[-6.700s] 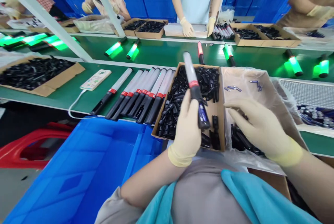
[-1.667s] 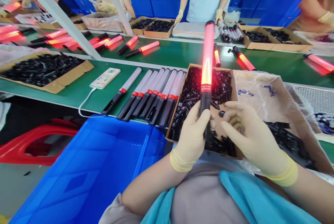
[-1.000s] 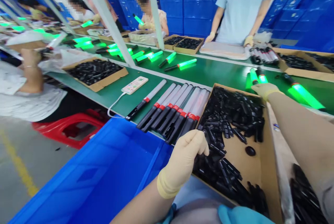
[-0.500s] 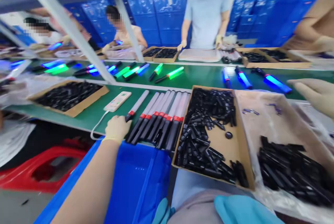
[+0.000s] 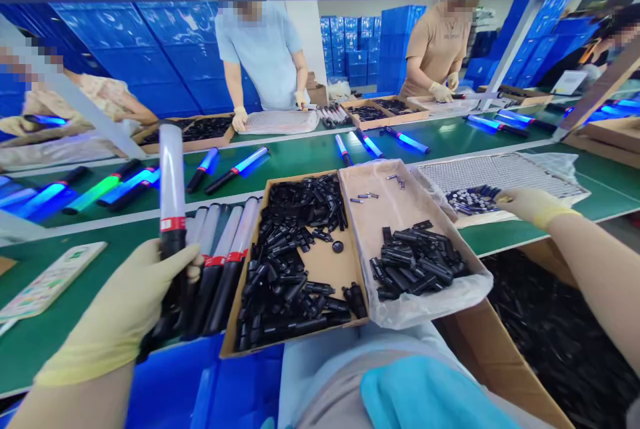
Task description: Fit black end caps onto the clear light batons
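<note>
My left hand is wrapped round the black handle of a light stick with a red band and an unlit, clear tube, held upright. Just behind it, several similar light sticks lie side by side on the green bench. Over on the right, my gloved right hand has its fingers drawn together at a pile of small cylindrical batteries. These lie on a plastic-wrapped white pack of upright cylinders. Its fingertips are partly hidden among the batteries.
A cardboard tray of black plastic parts stands before me, beside a plastic-lined tray with black tubes and loose batteries. A power strip lies left. Lit sticks rest on the green belt beyond; co-workers stand across it. A blue bin is below.
My left hand has lifted a light stick upright from the row. My right hand has moved to the batteries. The view has turned right.
</note>
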